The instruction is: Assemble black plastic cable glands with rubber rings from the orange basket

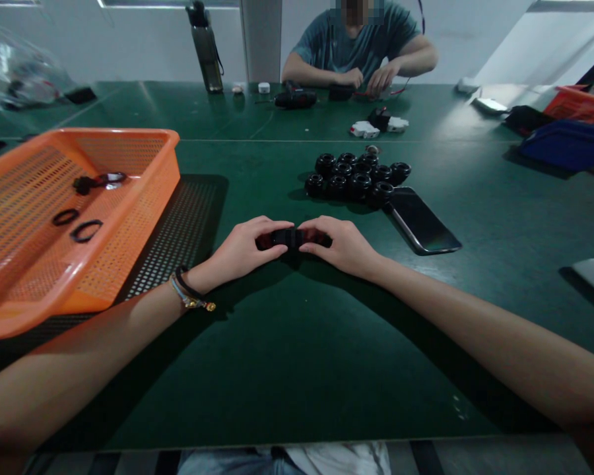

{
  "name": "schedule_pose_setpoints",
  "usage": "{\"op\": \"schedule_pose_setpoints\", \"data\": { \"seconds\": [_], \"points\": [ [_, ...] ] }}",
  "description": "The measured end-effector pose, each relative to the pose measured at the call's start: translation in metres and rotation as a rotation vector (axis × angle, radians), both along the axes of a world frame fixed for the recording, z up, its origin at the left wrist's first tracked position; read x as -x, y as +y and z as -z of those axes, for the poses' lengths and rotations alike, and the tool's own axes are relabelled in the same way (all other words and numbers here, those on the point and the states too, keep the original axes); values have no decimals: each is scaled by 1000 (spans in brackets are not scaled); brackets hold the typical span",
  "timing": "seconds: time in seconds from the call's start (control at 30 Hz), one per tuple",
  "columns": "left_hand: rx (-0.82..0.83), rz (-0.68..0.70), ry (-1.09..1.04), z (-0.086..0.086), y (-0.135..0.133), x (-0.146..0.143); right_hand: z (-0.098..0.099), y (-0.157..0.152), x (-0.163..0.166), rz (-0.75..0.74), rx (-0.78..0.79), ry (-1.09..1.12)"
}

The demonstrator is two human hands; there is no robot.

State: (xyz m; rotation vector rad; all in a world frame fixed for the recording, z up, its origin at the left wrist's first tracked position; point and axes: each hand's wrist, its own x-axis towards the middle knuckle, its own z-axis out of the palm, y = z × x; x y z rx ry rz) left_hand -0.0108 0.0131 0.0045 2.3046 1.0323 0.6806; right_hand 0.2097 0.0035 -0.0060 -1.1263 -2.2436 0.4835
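Observation:
Between my two hands is a small black part [292,238], partly covered by my fingers, so its exact kind is unclear. My left hand [250,244] pinches its left end between thumb and fingers. At its right end, my right hand [342,243] grips in the same way. Both hands rest low over the green table [297,356]. Just beyond my right hand stands a cluster of round black ring-topped parts [359,185], several of them close together. A dark-screened phone [423,221] lies beside that cluster.
At left stands an orange perforated basket [143,218] holding two black rings [86,231] and a dark cabled piece. Across the table, another person [359,53] handles small items near a power drill [296,99]. A bottle [206,53] and a blue bin [567,145] stand farther off.

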Motion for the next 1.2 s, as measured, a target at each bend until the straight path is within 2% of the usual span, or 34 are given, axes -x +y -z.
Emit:
{"op": "schedule_pose_setpoints", "data": {
  "seconds": [0.47,1.2],
  "points": [
    [-4,-2,-14,1,0,0,3,-2,-1,-15,-52,66],
    [-24,2,4,2,0,0,0,-2,0,10,-38,-15]
  ]
}}
